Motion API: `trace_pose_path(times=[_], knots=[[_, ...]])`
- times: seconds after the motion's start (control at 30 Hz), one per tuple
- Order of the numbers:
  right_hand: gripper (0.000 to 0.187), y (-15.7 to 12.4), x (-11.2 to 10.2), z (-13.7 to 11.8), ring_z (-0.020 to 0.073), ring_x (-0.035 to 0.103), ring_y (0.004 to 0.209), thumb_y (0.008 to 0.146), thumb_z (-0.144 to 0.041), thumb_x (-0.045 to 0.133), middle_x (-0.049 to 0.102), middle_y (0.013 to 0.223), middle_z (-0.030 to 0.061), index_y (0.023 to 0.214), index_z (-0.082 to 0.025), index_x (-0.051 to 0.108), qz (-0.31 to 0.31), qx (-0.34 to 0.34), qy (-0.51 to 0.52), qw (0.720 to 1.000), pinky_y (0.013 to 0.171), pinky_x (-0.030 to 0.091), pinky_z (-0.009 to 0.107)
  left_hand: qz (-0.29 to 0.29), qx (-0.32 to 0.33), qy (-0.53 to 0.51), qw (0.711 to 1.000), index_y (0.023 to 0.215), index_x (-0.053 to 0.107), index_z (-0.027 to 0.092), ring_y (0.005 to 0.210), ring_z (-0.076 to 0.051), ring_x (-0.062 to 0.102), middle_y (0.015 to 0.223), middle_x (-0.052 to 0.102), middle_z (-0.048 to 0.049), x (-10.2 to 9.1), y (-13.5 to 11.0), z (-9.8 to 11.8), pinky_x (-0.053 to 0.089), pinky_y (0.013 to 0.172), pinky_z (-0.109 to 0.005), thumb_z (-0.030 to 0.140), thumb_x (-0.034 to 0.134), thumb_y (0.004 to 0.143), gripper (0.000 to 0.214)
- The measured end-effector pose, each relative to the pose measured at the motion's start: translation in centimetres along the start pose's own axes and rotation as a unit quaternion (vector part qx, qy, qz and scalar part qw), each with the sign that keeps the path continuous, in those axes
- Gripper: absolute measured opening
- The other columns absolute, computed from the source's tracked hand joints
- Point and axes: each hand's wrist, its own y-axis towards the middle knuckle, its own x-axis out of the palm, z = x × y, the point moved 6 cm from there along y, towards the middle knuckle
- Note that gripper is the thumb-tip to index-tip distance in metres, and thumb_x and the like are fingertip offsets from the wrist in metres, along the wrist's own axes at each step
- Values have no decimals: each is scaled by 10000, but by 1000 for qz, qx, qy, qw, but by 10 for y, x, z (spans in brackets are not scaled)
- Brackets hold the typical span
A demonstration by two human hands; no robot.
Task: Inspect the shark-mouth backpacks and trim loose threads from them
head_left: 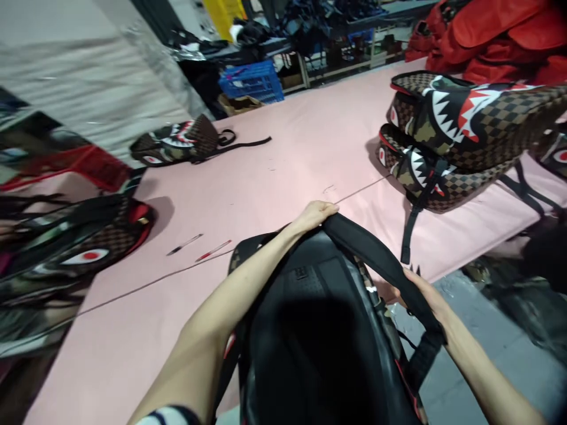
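A black-backed backpack [266,330] stands upright before me, its back panel facing me and its checkered side just showing. My left hand [315,215] is closed at the top of the pack, where the padded shoulder strap [370,239] begins. Lower along that same strap is my right hand [427,295], with its fingers curled behind and partly hidden by it. The strap arches out to the right between both hands. Its lower end runs down to the pack's right side.
Two shark-mouth backpacks [443,147] lie stacked at the right of the pink table [283,159]. More patterned bags lie at left, near two pens [212,251]. Red bags [491,41] are piled far right, and a blue crate [252,82] stands beyond the table.
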Motion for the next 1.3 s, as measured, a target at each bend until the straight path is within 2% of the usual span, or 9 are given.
trace_pose_path(times=[0.1,0.17,0.27,0.37,0.53,0.67,0.8,1.0,1.3], knots=[[305,-12,-10,15,83,497,352,766,-437,646,652,579,37,821,-137,633,4,-1,-24,1000,316,370,157,47,59,178,981,1144,586,190,1008,-239,553,1127,621,-100,-22,-58,14,413,862,-347,440,459,864,396],[288,-15,-11,17,87,494,352,771,-416,636,653,596,37,849,-139,640,25,-8,-36,999,315,380,167,104,-7,333,937,1322,444,197,1223,-338,418,1355,478,-154,-40,-109,5,349,968,-464,401,644,753,637],[272,-18,-3,13,95,515,388,764,-408,638,651,611,36,845,-148,643,42,-25,-49,998,335,408,167,137,-156,413,887,1406,323,213,1243,-389,401,1448,362,-173,-66,-181,-23,378,929,-516,269,699,684,816],[283,-20,0,10,85,496,378,735,-429,665,654,611,32,823,-161,639,44,-28,-70,996,319,384,156,187,-227,311,904,1256,533,250,1074,-323,554,1272,562,-135,-98,-213,-47,429,844,-412,303,569,788,472],[331,-11,-17,19,87,504,368,714,-445,673,687,654,56,876,-157,656,95,-25,-123,987,318,377,160,238,-271,164,918,803,711,174,764,-222,612,695,671,-69,-146,-177,-98,419,662,-282,332,562,774,219],[369,-1,-29,23,133,532,357,670,-511,664,679,621,55,848,-188,654,149,-46,-160,975,302,406,211,226,-265,67,935,731,696,157,586,-150,552,559,606,-11,-141,-146,-144,381,553,-239,338,606,726,202],[375,0,-35,21,185,579,382,623,-536,684,678,612,73,819,-218,652,202,-25,-185,962,293,434,251,203,-253,-21,946,673,667,143,480,-110,463,493,535,22,-134,-141,-171,332,483,-226,367,614,702,232],[350,-2,-36,22,228,627,443,633,-535,667,651,556,74,805,-230,649,211,-14,-219,952,329,486,280,171,-234,-137,947,658,639,132,467,-86,435,531,538,26,-132,-142,-179,320,473,-214,348,637,679,217],[437,-7,-49,10,250,647,497,575,-476,727,680,606,61,944,-252,659,272,-19,-247,930,392,534,304,117,-210,-282,929,639,641,101,429,-77,444,503,563,7,-137,-153,-164,312,447,-210,275,685,672,182]])
